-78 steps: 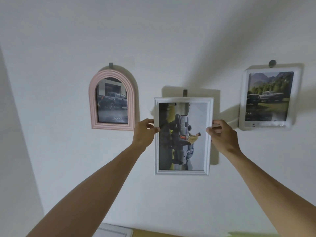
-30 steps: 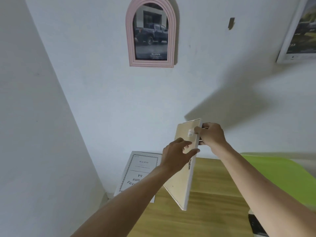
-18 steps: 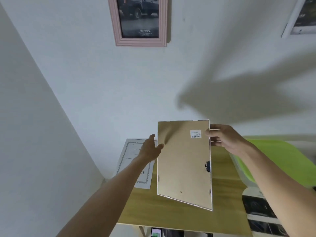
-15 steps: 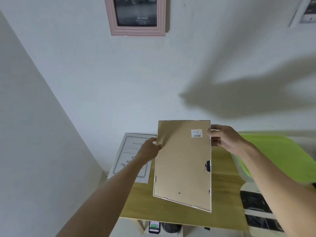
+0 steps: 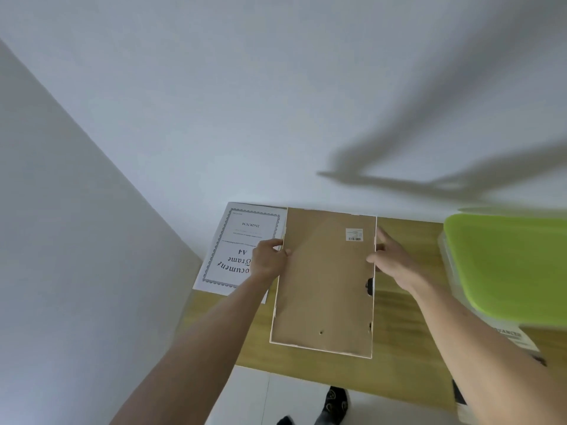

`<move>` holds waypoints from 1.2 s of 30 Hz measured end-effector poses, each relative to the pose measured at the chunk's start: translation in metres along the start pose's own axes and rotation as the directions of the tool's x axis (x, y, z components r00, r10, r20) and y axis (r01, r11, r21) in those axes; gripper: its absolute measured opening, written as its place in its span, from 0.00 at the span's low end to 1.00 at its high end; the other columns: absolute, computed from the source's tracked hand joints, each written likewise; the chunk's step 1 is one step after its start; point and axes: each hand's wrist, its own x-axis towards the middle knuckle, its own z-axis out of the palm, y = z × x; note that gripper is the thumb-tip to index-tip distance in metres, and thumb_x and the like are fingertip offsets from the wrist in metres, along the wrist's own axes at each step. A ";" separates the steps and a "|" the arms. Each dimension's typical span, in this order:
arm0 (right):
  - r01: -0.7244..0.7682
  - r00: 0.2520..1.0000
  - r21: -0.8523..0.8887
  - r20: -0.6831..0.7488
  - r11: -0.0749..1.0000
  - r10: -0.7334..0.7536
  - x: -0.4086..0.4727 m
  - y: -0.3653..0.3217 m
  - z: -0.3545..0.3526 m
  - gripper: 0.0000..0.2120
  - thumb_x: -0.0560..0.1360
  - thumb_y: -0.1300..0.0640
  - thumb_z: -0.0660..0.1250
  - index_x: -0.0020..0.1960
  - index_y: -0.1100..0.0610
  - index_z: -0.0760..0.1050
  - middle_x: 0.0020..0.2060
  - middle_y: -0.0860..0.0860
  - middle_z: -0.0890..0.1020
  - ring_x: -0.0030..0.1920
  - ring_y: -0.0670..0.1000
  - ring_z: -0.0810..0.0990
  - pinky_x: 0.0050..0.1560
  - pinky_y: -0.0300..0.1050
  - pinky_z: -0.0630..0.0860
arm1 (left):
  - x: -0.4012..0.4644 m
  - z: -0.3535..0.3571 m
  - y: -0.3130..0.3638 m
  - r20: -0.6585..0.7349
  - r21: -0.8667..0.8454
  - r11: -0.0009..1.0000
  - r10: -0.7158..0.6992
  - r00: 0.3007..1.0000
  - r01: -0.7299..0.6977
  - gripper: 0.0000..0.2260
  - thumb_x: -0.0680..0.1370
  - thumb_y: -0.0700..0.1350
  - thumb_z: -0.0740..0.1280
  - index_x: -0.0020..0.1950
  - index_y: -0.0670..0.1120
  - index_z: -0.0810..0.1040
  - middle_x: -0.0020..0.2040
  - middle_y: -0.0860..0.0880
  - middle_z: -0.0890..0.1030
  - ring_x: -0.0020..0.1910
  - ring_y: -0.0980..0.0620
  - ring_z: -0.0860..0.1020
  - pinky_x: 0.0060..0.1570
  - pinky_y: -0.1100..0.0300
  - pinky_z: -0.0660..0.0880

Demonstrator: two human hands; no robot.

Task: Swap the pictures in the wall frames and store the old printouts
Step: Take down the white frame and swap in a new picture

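The white picture frame (image 5: 325,283) lies face down on or just above the wooden table (image 5: 402,338), its brown backing board up, with a small barcode sticker near its far right corner. My left hand (image 5: 270,260) grips its left edge and my right hand (image 5: 391,260) grips its right edge. The picture inside is hidden. A white "Document Frame A4" sheet (image 5: 237,250) lies on the table to the left, partly under my left hand.
A clear storage box with a lime green lid (image 5: 506,265) stands at the table's right end, with printed paper (image 5: 515,337) beneath its near side. White walls meet in a corner on the left. A foot (image 5: 333,403) shows on the floor below the table's near edge.
The frame came off the wall hook, was turned backing side up and lowered to the table. The view tilted down, so the wall frames are out of sight.
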 end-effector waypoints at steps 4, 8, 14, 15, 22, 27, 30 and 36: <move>-0.036 0.999 -0.001 -0.018 0.999 0.036 0.021 0.016 0.015 0.38 0.72 0.72 0.58 0.69 0.34 0.66 0.42 0.50 0.84 0.37 0.48 0.78 0.36 0.38 0.74 | 0.014 0.014 -0.012 -0.094 0.055 0.997 -0.049 0.994 0.054 0.15 0.74 0.47 0.72 0.61 0.51 0.81 0.47 0.51 0.83 0.45 0.51 0.79 0.49 0.57 0.76; -0.070 0.986 -0.006 -0.155 0.998 0.068 0.035 0.028 0.036 0.18 0.74 0.64 0.62 0.59 0.49 0.77 0.47 0.49 0.84 0.45 0.52 0.83 0.41 0.45 0.79 | 0.019 0.028 -0.021 -0.177 0.184 0.980 -0.038 0.983 0.071 0.07 0.76 0.44 0.67 0.50 0.47 0.84 0.40 0.48 0.82 0.38 0.49 0.75 0.38 0.59 0.69; -0.103 0.974 -0.025 -0.204 0.994 0.096 0.044 0.040 0.058 0.19 0.73 0.66 0.59 0.58 0.50 0.78 0.46 0.47 0.83 0.48 0.54 0.83 0.44 0.47 0.79 | 0.035 0.046 -0.046 -0.138 0.317 0.947 -0.015 0.990 0.059 0.05 0.73 0.40 0.61 0.38 0.41 0.74 0.35 0.44 0.79 0.33 0.44 0.72 0.30 0.58 0.66; -0.114 0.974 -0.032 -0.201 0.993 0.106 0.045 0.041 0.059 0.20 0.73 0.67 0.58 0.57 0.49 0.78 0.46 0.48 0.84 0.47 0.55 0.83 0.39 0.44 0.78 | 0.036 0.046 -0.048 -0.130 0.324 0.944 -0.013 0.991 0.055 0.05 0.73 0.40 0.61 0.38 0.41 0.73 0.34 0.44 0.77 0.32 0.44 0.70 0.30 0.58 0.64; -0.126 0.972 -0.118 -0.212 0.985 0.099 0.046 0.048 0.067 0.17 0.73 0.63 0.56 0.52 0.51 0.80 0.42 0.56 0.84 0.33 0.55 0.77 0.25 0.36 0.73 | 0.049 0.042 -0.063 -0.020 0.371 0.928 0.045 0.999 -0.034 0.06 0.73 0.40 0.61 0.36 0.42 0.72 0.34 0.46 0.76 0.32 0.46 0.69 0.30 0.58 0.66; -0.151 0.952 -0.301 -0.302 0.941 0.056 0.026 0.052 0.080 0.23 0.72 0.60 0.58 0.65 0.49 0.76 0.59 0.52 0.78 0.57 0.55 0.79 0.54 0.46 0.77 | 0.043 0.031 -0.061 0.061 0.431 0.890 0.137 0.989 -0.150 0.11 0.77 0.39 0.63 0.58 0.43 0.80 0.57 0.45 0.78 0.50 0.44 0.78 0.50 0.50 0.77; -0.236 0.930 -0.387 -0.355 0.891 0.092 0.005 0.060 0.091 0.13 0.77 0.58 0.62 0.60 0.52 0.77 0.60 0.51 0.75 0.55 0.54 0.79 0.48 0.44 0.74 | 0.035 0.031 -0.065 0.076 0.482 0.855 0.177 0.981 -0.192 0.16 0.78 0.40 0.63 0.65 0.42 0.77 0.63 0.45 0.75 0.54 0.43 0.78 0.52 0.51 0.76; -0.330 0.909 -0.446 -0.387 0.832 0.153 -0.011 0.071 0.114 0.15 0.79 0.57 0.61 0.62 0.57 0.78 0.62 0.55 0.78 0.60 0.57 0.78 0.53 0.48 0.75 | 0.018 0.039 -0.082 0.109 0.497 0.839 0.194 0.975 -0.223 0.04 0.76 0.37 0.61 0.41 0.42 0.68 0.57 0.46 0.75 0.44 0.41 0.76 0.41 0.52 0.74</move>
